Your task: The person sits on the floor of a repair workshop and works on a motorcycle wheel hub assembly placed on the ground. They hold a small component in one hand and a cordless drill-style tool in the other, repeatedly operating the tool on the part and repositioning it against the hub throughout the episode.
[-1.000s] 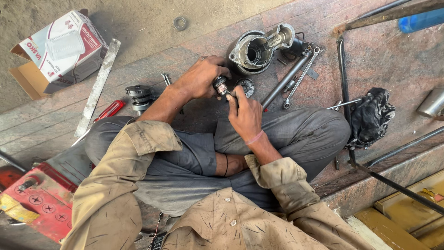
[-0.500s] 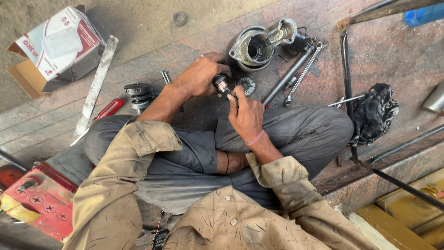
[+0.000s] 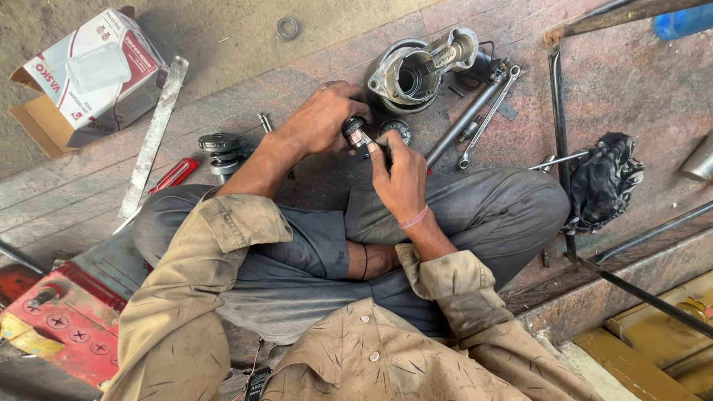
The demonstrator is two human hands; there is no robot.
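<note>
A: Head view, entry one. The person sits cross-legged on the floor. The left hand [image 3: 323,119] is curled around a small cylindrical metal part [image 3: 355,132], fingers wrapped over its far side. Confirm?

B: Confirmed. The right hand [image 3: 399,178] meets it from 5 o'clock, thumb and forefinger pinched narrow on the part's near end. Both hands grip the same piece, just above the knees. A pink band sits on the right wrist.

A: Surroundings. At 1 o'clock of the hands, an aluminium housing [image 3: 416,70] lies on its side, its opening facing up. Just beside the part, at 2 o'clock, a small round dark disc [image 3: 395,130] lies on the floor.

B: At 3 o'clock, a long steel rod [image 3: 466,119] and a combination spanner [image 3: 486,119] lie side by side, slanting toward the housing. Farther at 3 o'clock, a black crumpled rag [image 3: 603,182].

A: At 9 o'clock, a gear piece [image 3: 220,151], near a red-handled screwdriver [image 3: 172,175]. A flat metal strip [image 3: 154,137] slants past them. At 10 o'clock, an open cardboard box [image 3: 89,74].

B: At 7 o'clock, a red battery [image 3: 63,327]. At 12 o'clock, well apart, a small metal ring [image 3: 287,28].
</note>
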